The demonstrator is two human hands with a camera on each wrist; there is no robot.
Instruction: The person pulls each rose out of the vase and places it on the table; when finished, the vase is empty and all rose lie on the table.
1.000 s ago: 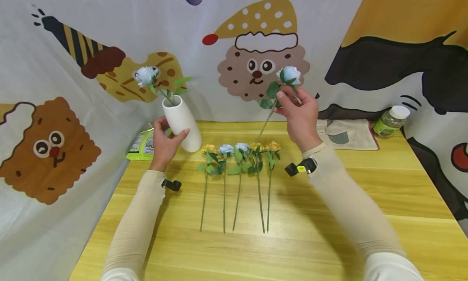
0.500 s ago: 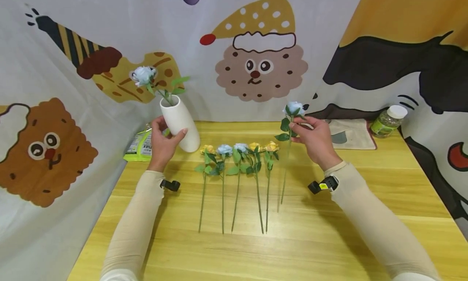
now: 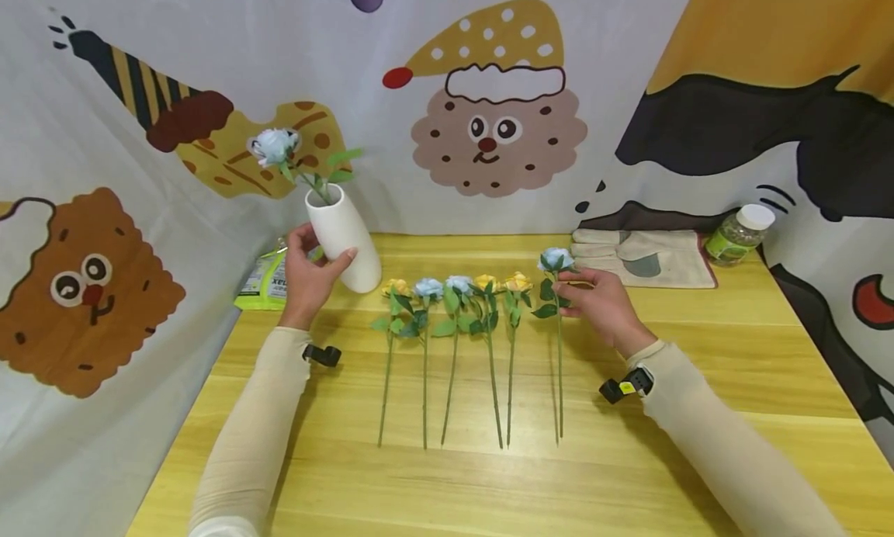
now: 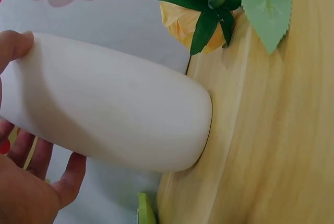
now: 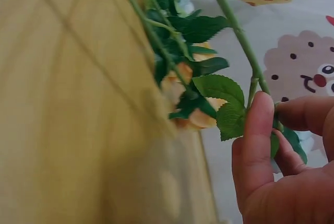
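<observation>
My left hand [image 3: 310,277] grips a white vase [image 3: 344,238], thumb on the near side and fingers behind. In the left wrist view the vase [image 4: 115,104] stands on the table. One pale blue artificial rose [image 3: 275,147] leans leftward out of its mouth. My right hand [image 3: 601,304] pinches the stem of another blue rose [image 3: 556,259] just under the bloom. That stem [image 5: 235,25] shows between thumb and fingers in the right wrist view. To its left, several yellow and blue roses [image 3: 458,285] lie in a row, blooms toward the wall.
Behind the left hand lies a green and white packet [image 3: 265,279]. A work glove [image 3: 649,259] and a white-capped jar [image 3: 740,234] sit at the back right. A cartoon-printed cloth [image 3: 391,118] hangs along the table's back edge [image 3: 447,238].
My right hand has moved right, toward me and down with the blue rose, bringing it beside the row at the right end. My left hand still holds the vase.
</observation>
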